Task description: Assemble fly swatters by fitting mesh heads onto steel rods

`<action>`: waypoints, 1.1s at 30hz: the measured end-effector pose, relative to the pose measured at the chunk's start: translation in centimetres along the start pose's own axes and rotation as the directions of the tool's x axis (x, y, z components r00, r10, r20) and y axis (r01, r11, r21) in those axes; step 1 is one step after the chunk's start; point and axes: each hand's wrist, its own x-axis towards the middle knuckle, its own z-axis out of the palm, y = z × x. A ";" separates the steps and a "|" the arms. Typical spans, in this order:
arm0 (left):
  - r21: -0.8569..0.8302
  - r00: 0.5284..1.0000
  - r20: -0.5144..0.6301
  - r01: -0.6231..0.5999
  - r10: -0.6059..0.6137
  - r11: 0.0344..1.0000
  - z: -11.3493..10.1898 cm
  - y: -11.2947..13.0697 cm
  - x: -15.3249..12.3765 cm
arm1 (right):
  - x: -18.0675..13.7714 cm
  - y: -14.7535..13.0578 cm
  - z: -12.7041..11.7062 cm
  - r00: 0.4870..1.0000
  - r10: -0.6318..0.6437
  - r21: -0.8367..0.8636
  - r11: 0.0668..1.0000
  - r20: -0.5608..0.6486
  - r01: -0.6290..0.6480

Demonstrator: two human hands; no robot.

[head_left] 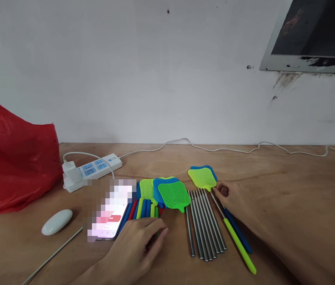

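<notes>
My right hand (232,198) pinches a yellow-green fly swatter near where its mesh head (203,179) meets the metal rod; its yellow-green handle (240,245) points toward me. Partly beneath it lies a blue fly swatter (238,229). My left hand (139,243) is curled over the near ends of several coloured handles (140,208); whatever its fingers hold is hidden. Behind those handles, loose mesh swatter heads (174,194) overlap in green, blue and yellow-green. Several metal rods (205,229) lie side by side between my hands.
A lit phone (112,221), partly blurred out, lies left of the handles. Farther left are a white mouse (57,222), a cable (54,253) and a red plastic bag (19,162). A white power strip (100,168) with a plugged-in adapter sits behind, its cord running along the wall.
</notes>
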 end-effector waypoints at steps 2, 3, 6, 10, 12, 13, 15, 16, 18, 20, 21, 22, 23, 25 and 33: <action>-0.001 1.000 -0.003 -0.006 0.006 1.000 0.0 0.0 -0.1 | -0.1 -0.2 -0.2 1.000 -0.003 -0.023 1.000 -0.002 0.003; 0.000 1.000 -0.005 -0.007 0.007 1.000 0.0 0.0 -0.1 | -0.1 -0.3 -0.3 1.000 -0.007 -0.031 0.999 -0.005 0.006; 0.006 1.000 -0.011 -0.011 0.011 1.000 0.1 -0.1 -0.1 | -0.3 -0.9 -0.5 1.000 -0.020 -0.020 1.000 0.006 0.020; 0.008 1.000 -0.011 -0.016 0.016 1.000 0.2 -0.2 0.0 | -0.6 -1.8 -1.0 0.996 -0.031 -0.047 0.998 0.089 0.036; 0.008 1.000 -0.009 -0.019 0.019 1.000 0.1 -0.2 0.1 | -0.7 -2.2 -1.3 0.992 -0.027 -0.068 0.997 0.124 0.036; 0.007 1.000 -0.007 -0.016 0.016 1.000 0.1 -0.1 0.1 | -0.8 -2.3 -1.4 0.991 -0.023 -0.060 0.998 0.132 0.031; 0.004 1.000 -0.002 -0.009 0.009 1.000 0.0 0.0 0.1 | -1.0 -2.4 -1.4 0.991 -0.010 -0.021 1.000 0.130 0.013; 0.004 1.000 -0.003 -0.006 0.006 1.000 -0.1 0.1 0.2 | -1.1 -2.4 -1.3 0.992 -0.004 0.001 1.000 0.128 0.004; 0.006 1.000 -0.008 -0.006 0.006 1.000 -0.1 0.1 0.2 | -1.1 -2.3 -1.2 0.991 0.006 0.042 0.999 0.131 -0.012; 0.010 1.000 -0.007 -0.003 0.003 1.000 -0.1 0.1 0.2 | -0.9 -2.0 -0.9 0.991 0.016 0.088 0.996 0.132 -0.028; 0.011 1.000 -0.004 -0.001 0.001 1.000 -0.1 0.1 0.1 | -0.8 -1.9 -0.8 0.991 0.019 0.121 0.992 0.134 -0.035; 0.011 1.000 0.000 -0.001 0.001 1.000 -0.1 0.1 0.1 | -0.7 -1.8 -0.7 0.990 0.020 0.159 0.986 0.136 -0.042; 0.011 1.000 0.003 -0.004 0.004 1.000 -0.1 0.0 0.1 | -0.6 -1.8 -0.6 0.990 0.021 0.201 0.978 0.141 -0.049; 0.011 1.000 0.006 -0.007 0.007 1.000 0.0 0.1 0.1 | -0.5 -1.7 -0.6 0.987 0.022 0.288 0.955 0.158 -0.067; 0.023 1.000 0.011 0.008 -0.008 1.000 -0.2 0.2 0.1 | 0.1 -0.3 -1.3 0.985 0.066 0.475 0.869 0.162 -0.137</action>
